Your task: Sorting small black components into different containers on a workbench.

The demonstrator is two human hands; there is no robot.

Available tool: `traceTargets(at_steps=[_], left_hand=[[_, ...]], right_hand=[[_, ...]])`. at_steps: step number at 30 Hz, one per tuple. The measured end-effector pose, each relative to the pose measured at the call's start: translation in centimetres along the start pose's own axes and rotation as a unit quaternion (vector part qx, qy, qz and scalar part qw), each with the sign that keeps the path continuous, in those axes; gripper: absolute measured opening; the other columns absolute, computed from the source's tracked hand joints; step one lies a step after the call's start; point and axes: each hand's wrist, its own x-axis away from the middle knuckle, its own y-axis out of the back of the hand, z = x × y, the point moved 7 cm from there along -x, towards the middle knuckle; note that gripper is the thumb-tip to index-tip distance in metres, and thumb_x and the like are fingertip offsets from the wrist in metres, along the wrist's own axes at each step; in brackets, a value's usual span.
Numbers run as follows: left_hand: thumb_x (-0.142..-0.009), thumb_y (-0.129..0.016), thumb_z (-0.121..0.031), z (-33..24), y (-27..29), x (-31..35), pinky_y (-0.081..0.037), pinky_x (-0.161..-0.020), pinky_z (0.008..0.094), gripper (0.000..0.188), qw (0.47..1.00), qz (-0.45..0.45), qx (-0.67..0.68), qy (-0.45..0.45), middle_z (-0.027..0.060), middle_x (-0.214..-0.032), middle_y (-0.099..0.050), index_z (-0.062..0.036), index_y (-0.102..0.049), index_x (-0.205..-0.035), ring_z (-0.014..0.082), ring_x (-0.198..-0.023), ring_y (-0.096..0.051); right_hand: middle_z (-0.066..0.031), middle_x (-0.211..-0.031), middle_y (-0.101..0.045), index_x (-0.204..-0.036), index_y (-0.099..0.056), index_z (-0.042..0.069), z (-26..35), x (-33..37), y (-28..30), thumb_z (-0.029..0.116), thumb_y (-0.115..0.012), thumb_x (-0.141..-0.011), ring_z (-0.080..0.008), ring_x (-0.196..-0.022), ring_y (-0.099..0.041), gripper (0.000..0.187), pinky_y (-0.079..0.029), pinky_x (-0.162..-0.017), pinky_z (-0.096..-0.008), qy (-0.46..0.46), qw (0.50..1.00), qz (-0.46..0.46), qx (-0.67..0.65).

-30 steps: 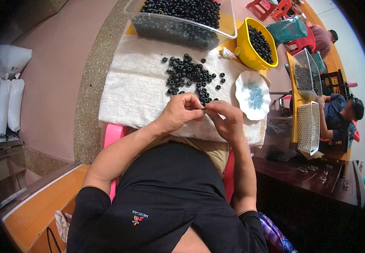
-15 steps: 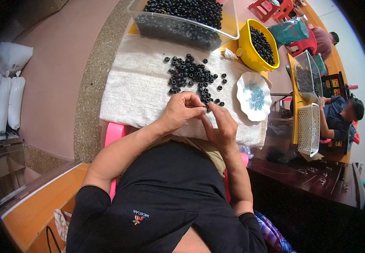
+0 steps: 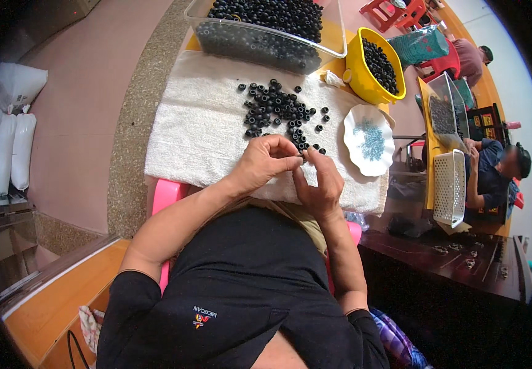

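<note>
My left hand (image 3: 264,163) is closed in a pinch, thumb against bent forefinger, at the near edge of a loose pile of black beads (image 3: 278,104). A small dark piece seems to be at its fingertips, too small and too covered to name. My right hand (image 3: 321,184) meets it there, fingers bent, forefinger tip at the same spot and thumb just below. What lies between the right fingertips is hidden. The round, holed beads are spread on a white towel (image 3: 186,123). Right of them, a white scalloped dish (image 3: 384,161) holds tiny pale-blue pieces (image 3: 371,140).
A clear plastic bin (image 3: 266,44) full of black beads stands at the towel's far side. Beside it is a yellow tub (image 3: 356,66) of more beads. Farther right, another person (image 3: 493,169) sits by a white perforated basket (image 3: 450,190). White sacks (image 3: 7,147) stand left.
My two hands stay together at nearly the same place, with only a slight shift of the right fingers. The person at right has raised a hand.
</note>
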Motion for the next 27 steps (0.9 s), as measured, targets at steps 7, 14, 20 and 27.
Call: traceTargets(at_steps=[7,14,20,27], left_hand=[[-0.090,-0.071,-0.007,-0.2,-0.1,0.0,-0.055,-0.077,0.0245,0.016,1.000,-0.007,-0.015,0.005,0.0038,-0.095,-0.068,-0.0016,-0.063,-0.102,0.0104,-0.086,-0.066],[-0.091,-0.070,-0.010,-0.4,-0.1,0.2,-0.054,-0.077,0.0247,0.015,1.000,-0.013,-0.019,-0.018,0.0045,-0.093,-0.068,-0.0004,-0.063,-0.101,0.0098,-0.083,-0.064],[-0.092,-0.069,-0.012,0.0,0.1,0.1,-0.054,-0.076,0.0250,0.017,0.999,-0.024,-0.015,-0.025,0.0043,-0.093,-0.067,0.0000,-0.063,-0.102,0.0094,-0.082,-0.064],[-0.092,-0.069,-0.012,-0.3,-0.2,0.2,-0.054,-0.077,0.0247,0.017,0.999,-0.010,-0.027,-0.029,0.0038,-0.093,-0.067,0.0000,-0.064,-0.103,0.0094,-0.083,-0.064]], right_hand=[[-0.0165,-0.095,-0.070,-0.118,-0.059,-0.002,-0.8,-0.4,0.5,-0.001,-0.078,-0.071,-0.0284,-0.083,-0.070,0.051,-0.056,-0.073,-0.0352,-0.016,1.000,-0.004,-0.001],[-0.0163,-0.096,-0.070,-0.119,-0.058,-0.002,-0.8,-0.5,0.6,0.000,-0.079,-0.071,-0.0295,-0.084,-0.069,0.053,-0.056,-0.075,-0.0361,-0.019,1.000,0.006,0.006],[-0.0163,-0.096,-0.070,-0.119,-0.057,-0.003,-0.6,-0.9,1.1,0.000,-0.080,-0.071,-0.0313,-0.086,-0.068,0.054,-0.056,-0.075,-0.0373,-0.015,1.000,-0.003,0.023],[-0.0169,-0.097,-0.069,-0.119,-0.057,-0.003,-0.6,-0.7,1.0,-0.002,-0.079,-0.070,-0.0322,-0.087,-0.068,0.054,-0.055,-0.076,-0.0384,-0.007,1.000,-0.003,0.018]])
